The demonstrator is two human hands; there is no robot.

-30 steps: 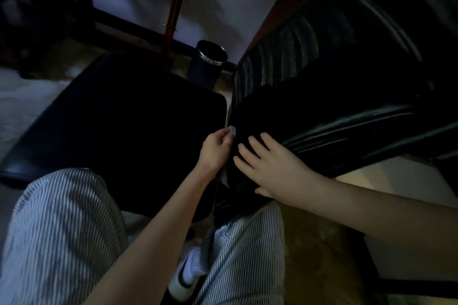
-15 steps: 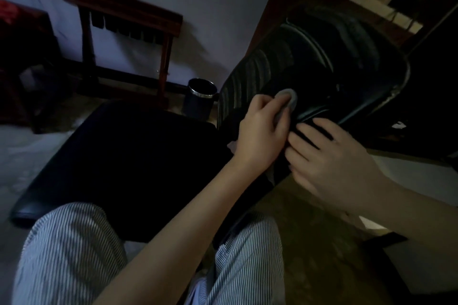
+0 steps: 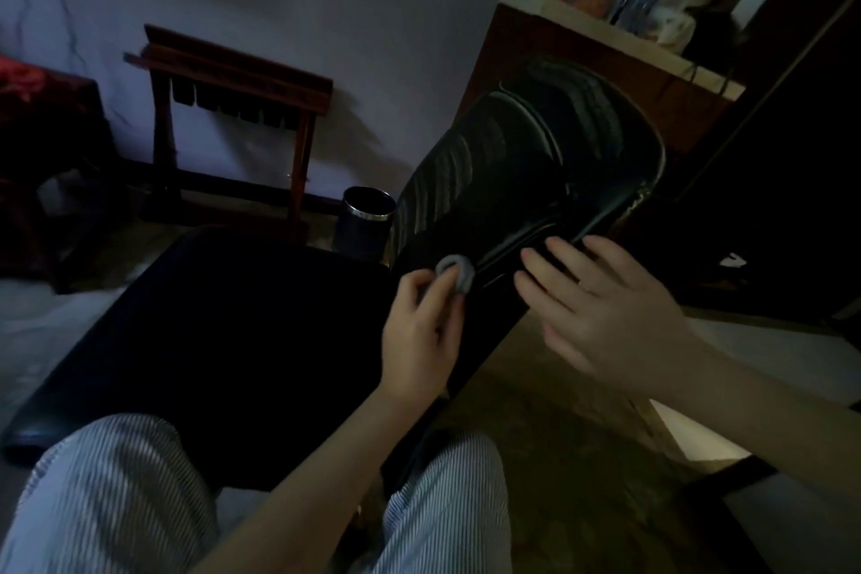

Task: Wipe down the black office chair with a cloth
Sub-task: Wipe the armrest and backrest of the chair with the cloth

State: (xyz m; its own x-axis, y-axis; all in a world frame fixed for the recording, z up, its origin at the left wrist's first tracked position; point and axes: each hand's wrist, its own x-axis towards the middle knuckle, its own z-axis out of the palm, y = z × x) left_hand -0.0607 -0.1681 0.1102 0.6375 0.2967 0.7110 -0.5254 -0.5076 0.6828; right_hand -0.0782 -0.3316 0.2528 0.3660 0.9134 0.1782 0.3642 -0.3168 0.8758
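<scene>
The black office chair fills the middle of the view: its ribbed backrest (image 3: 512,172) leans toward me on the right, and its flat dark seat (image 3: 223,340) lies to the left. My left hand (image 3: 419,340) grips a small grey cloth (image 3: 459,273) bunched at the fingertips, pressed against the lower part of the backrest. My right hand (image 3: 601,308) lies flat with straight fingers on the backrest's lower right edge, just right of the cloth.
A dark metal bin (image 3: 365,221) stands on the floor behind the chair. A wooden rack (image 3: 233,107) stands against the wall at the left. A wooden cabinet (image 3: 605,65) with several bottles on top is at the back right. My striped trouser legs (image 3: 102,494) are at the bottom.
My left hand with the cloth slid up the backrest from its bottom edge, then back down a little. The view lifted, showing more of the backrest. My right hand stayed flat on the backrest.
</scene>
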